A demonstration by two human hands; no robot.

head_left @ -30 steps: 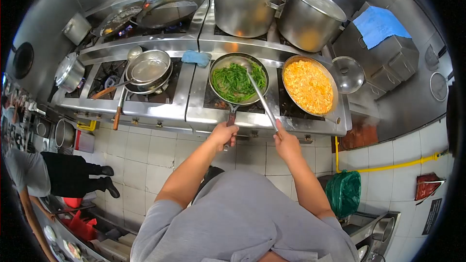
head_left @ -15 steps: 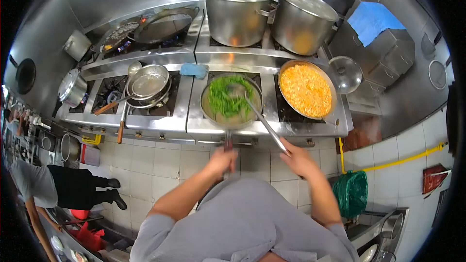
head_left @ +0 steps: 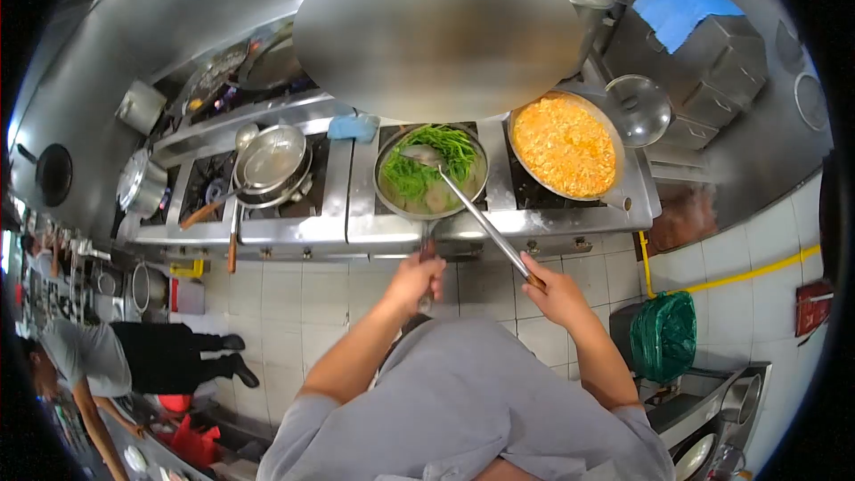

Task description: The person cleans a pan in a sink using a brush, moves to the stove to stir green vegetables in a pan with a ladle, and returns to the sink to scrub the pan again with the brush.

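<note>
My left hand [head_left: 417, 280] is closed around the handle of a wok [head_left: 386, 199] on the front burner. Chopped green vegetables [head_left: 445, 150] lie in the wok, heaped toward its far side, with some liquid near the front. In my right hand [head_left: 557, 292] is the wooden-ended handle of a long metal ladle [head_left: 485, 224]. The ladle's bowl rests among the greens, left of the wok's centre. Just to the right stands a wide pan of orange-yellow food [head_left: 565, 147], touched by neither hand.
A strainer [head_left: 274, 157] sits over a pan on the left burner. A blue cloth [head_left: 354, 128] lies beside the wok. Behind the pan leans a glass lid [head_left: 639, 110]. A green-bagged bin [head_left: 663, 338] is at right; another person [head_left: 147, 356] stands at left. A blurred patch hides the back burners.
The ladle's bowl has shifted left and now shows above the greens. The greens are bunched farther toward the wok's far side. The whole view has shifted slightly.
</note>
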